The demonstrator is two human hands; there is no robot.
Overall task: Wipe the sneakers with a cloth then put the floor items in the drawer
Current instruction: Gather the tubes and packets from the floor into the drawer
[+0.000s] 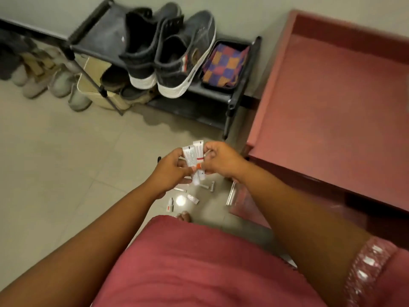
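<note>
Plainly, the risk lies in the bundle: the left hand [171, 168] and the right hand [218, 159] both pinch a small cluster of white squeeze tubes with red markings [193, 159], and one could slide out of so many held together and drop back among the little white tubes and bottles [188, 197] left on the beige tiled floor [55, 162] directly beneath the hands. Right of the hands, the wide pink drawer [332, 96] stands pulled out and shows only its bare bottom. Beyond the hands, the dark grey sneakers with white soles [168, 54] sit on the black shoe rack [234, 98], with the chequered purple and orange cloth [223, 65] in a shallow black tray [218, 89] just beside them.
</note>
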